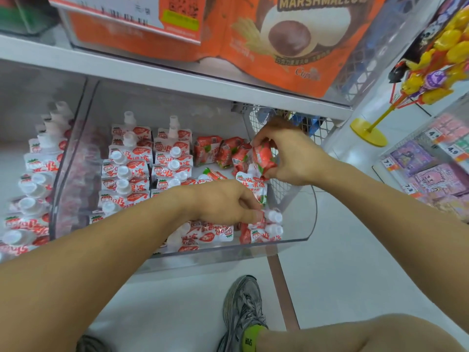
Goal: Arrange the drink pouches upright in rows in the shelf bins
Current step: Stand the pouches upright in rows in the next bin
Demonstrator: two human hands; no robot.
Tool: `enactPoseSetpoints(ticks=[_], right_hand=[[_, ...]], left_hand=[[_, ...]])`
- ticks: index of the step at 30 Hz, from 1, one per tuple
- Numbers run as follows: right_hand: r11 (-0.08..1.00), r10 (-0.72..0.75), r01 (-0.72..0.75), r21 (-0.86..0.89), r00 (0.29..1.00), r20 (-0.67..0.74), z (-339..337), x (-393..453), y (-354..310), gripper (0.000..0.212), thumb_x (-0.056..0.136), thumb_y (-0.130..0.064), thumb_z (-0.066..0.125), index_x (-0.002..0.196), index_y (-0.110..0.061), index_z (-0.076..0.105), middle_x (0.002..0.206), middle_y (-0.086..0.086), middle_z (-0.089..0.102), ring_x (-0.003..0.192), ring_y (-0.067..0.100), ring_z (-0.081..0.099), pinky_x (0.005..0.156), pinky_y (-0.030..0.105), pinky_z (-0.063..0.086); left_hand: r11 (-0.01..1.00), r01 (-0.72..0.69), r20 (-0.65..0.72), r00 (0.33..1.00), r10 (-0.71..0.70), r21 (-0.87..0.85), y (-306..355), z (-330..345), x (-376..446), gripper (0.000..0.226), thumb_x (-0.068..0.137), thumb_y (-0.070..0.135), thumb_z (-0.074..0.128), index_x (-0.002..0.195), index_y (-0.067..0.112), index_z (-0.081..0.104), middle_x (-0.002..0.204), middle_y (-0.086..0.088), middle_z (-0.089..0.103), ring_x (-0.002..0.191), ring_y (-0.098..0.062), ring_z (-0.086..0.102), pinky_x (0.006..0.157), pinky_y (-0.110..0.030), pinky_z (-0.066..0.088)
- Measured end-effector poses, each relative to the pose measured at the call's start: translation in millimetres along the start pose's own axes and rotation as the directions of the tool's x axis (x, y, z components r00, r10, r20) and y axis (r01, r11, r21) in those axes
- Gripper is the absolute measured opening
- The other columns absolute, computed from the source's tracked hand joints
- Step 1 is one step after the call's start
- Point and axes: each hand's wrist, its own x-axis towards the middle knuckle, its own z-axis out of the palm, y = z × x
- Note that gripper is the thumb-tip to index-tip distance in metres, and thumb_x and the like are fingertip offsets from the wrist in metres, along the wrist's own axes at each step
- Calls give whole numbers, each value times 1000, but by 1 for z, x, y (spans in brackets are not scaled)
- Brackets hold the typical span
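Observation:
A clear plastic shelf bin (297, 240) holds red-and-white strawberry drink pouches with white caps. Two upright rows of pouches (149, 171) fill its left half. Several pouches lean at the back right (218, 151), and others lie loose at the front (210, 235). My right hand (289, 153) is shut on one red pouch (262, 157) lifted above the bin's right side. My left hand (223, 201) reaches low into the front right of the bin and grips a pouch (253, 189) there. A second bin on the left (33, 179) holds more upright pouches.
An upper shelf (177, 74) with orange marshmallow bags (279, 39) overhangs the bin. A wire mesh panel (281, 123) borders the bin's right side. A yellow lollipop stand (370, 130) and priced boxes (431, 163) are to the right. My shoe (243, 311) is on the floor below.

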Motion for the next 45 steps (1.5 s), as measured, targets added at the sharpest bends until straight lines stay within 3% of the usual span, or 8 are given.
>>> enactPoseSetpoints(ticks=[4,11,18,23,27,30,35,45], right_hand=[[999,12,-14,44,1000,26,-14,-12,-10,94,57,-29,93,139,-15,49,128,5,52,111,18,52,87,16,33],[980,82,-89,175,996,45,-10,-23,-14,76,55,-25,91,117,-21,49,107,-4,51,96,14,54,68,15,40],[965,105,-101,244,994,-6,5,-33,-22,77,53,-60,87,108,-25,46,97,-9,61,87,12,59,68,24,45],[997,37,-55,61,965,259,0,-30,-28,89,68,-61,80,133,-16,40,81,-13,54,84,15,53,69,25,34],[985,68,-143,99,841,537,-22,-25,-29,86,80,-62,68,149,-18,39,135,-7,58,116,9,56,99,21,41],[992,74,-115,59,879,471,-15,-15,-25,58,89,-39,70,139,-21,46,116,0,68,104,17,64,90,35,51],[1000,-20,20,7,827,561,-3,-4,-26,95,82,-30,80,156,-31,20,150,0,43,123,17,50,91,20,36],[972,-68,172,-161,859,507,-7,-11,-25,41,70,-51,82,82,-24,54,71,-4,55,67,18,52,62,35,47]], left_hand=[[999,-4,43,999,6,-41,1,5,-2,34,90,41,64,121,27,61,109,11,66,100,-6,64,94,-28,52],[949,143,-15,988,-153,-281,1,1,-2,31,88,41,66,105,16,66,101,-8,70,94,-21,68,90,-38,56],[561,243,71,948,-311,-792,3,-12,-2,45,98,37,40,114,-2,56,116,-31,63,104,-39,65,98,-45,50],[663,293,86,941,-326,-689,4,3,6,59,101,48,35,113,-3,61,105,-26,69,98,-35,69,88,-38,55],[671,302,77,936,-344,-677,0,6,5,41,98,33,54,109,-5,62,100,-25,70,94,-33,70,90,-39,55],[696,272,8,934,-357,-664,2,7,5,40,96,25,59,118,-7,51,97,-26,71,93,-34,71,88,-42,56],[803,200,-160,926,-342,-562,1,14,11,65,94,21,62,145,14,22,87,-24,71,82,-34,72,80,-44,59],[940,190,-108,968,-228,-282,5,20,0,37,74,44,79,80,9,70,79,-13,75,77,-27,73,77,-41,60]])
